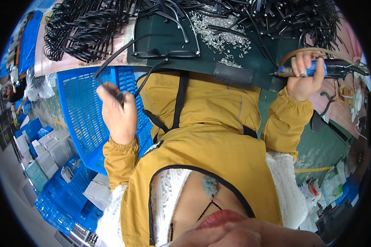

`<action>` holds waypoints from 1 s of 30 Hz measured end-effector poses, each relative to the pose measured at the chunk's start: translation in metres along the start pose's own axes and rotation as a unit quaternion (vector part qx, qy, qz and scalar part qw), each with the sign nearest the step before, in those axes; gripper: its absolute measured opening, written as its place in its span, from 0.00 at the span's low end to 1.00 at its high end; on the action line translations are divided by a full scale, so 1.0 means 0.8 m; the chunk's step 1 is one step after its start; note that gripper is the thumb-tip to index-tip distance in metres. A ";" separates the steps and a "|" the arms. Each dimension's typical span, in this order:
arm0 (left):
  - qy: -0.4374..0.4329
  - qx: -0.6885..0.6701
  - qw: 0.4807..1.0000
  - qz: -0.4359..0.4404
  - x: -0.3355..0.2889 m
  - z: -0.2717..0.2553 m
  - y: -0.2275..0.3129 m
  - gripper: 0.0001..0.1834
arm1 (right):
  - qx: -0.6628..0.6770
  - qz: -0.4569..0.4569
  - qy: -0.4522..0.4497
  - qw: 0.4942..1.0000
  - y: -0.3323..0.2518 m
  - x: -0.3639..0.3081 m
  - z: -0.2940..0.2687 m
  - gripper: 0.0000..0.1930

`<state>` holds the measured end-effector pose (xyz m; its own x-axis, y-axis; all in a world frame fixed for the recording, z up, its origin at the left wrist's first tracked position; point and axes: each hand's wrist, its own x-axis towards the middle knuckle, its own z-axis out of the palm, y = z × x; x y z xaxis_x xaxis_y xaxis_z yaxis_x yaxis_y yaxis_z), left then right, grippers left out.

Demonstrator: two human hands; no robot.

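Observation:
Over the rim of the blue basket (64,111), my left hand (118,113) is closed on a black eyeglass frame (115,57). Its slim dark temples reach up toward the bench; the part inside my fingers is mostly hidden. My right hand (305,78) grips a blue and black powered screwdriver (332,68) at the bench's right side. The tool's thin tip points left, apart from the frame. Between my hands, another pair of glasses (169,54) lies near the edge of the dark green mat (177,64). Small silver screws (222,35) are heaped and scattered beyond it.
Black temples (90,29) are bundled at the far left, and more black temples (292,20) pile up at the far right. A dark flat block (233,74) sits at the front edge. A brown cord (294,52) curves over my right hand. Blue crates (66,197) stand on the left.

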<state>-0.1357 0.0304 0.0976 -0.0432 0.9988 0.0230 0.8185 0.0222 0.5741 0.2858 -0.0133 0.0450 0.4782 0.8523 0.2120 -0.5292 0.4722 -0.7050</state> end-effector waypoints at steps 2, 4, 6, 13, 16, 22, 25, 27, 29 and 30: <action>-0.026 0.002 1.000 0.012 0.014 0.011 -0.003 0.16 | 0.018 -0.004 0.014 1.000 0.005 0.014 -0.014 0.10; -0.024 -0.201 0.979 0.013 0.035 0.039 -0.001 0.17 | 0.017 -0.007 0.009 1.000 0.010 0.020 -0.024 0.12; -0.010 -0.451 0.892 0.000 0.060 0.070 0.005 0.17 | -0.048 -0.023 0.019 0.998 0.008 0.017 -0.036 0.19; 0.302 -0.002 0.886 0.351 0.095 0.103 0.024 0.28 | -0.463 -0.041 0.113 0.878 -0.047 0.018 -0.094 0.19; 0.089 0.063 0.873 0.475 0.098 0.108 0.041 0.14 | -0.649 -0.186 -0.077 0.734 -0.039 0.056 -0.093 0.21; 0.071 0.082 0.906 0.409 0.154 0.109 0.064 0.16 | -0.795 -0.336 -0.132 0.488 -0.036 0.134 -0.079 0.15; 0.007 0.031 0.915 0.403 0.161 0.095 0.074 0.09 | -0.752 -0.352 -0.156 0.534 -0.062 0.132 -0.092 0.12; -0.013 -0.060 0.915 0.398 0.180 0.084 0.098 0.06 | -0.705 -0.381 -0.060 0.595 -0.076 0.123 -0.103 0.11; -0.028 -0.194 0.915 0.353 0.231 0.077 0.146 0.12 | -0.402 -0.369 0.095 0.832 -0.077 0.120 -0.110 0.12; -0.002 -0.211 0.905 0.369 0.261 0.077 0.177 0.17 | -0.282 -0.392 0.152 0.862 -0.073 0.122 -0.111 0.08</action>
<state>0.0067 0.2449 0.1335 0.4283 0.7355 0.5249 0.3324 -0.6684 0.6654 0.4258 0.0223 0.0465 0.7413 0.1812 0.6462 0.4249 0.6186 -0.6609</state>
